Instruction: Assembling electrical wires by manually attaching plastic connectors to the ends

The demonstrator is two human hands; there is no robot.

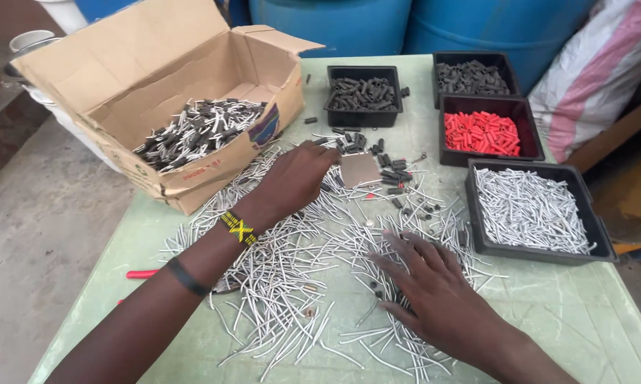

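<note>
A wide pile of thin silver metal pins covers the pale green table. My left hand reaches forward, palm down, with its fingers curled on the pins near a small square metal plate and some loose black sleeves. It wears a yellow and black beaded wristband and a black band. My right hand lies flat with spread fingers on the pins at the near right. Whether the left fingers pinch a pin is hidden.
An open cardboard box of black-and-silver parts stands at the back left. Black trays hold black sleeves, red sleeves and silver pins. A red-handled tool lies at the left. Blue barrels stand behind.
</note>
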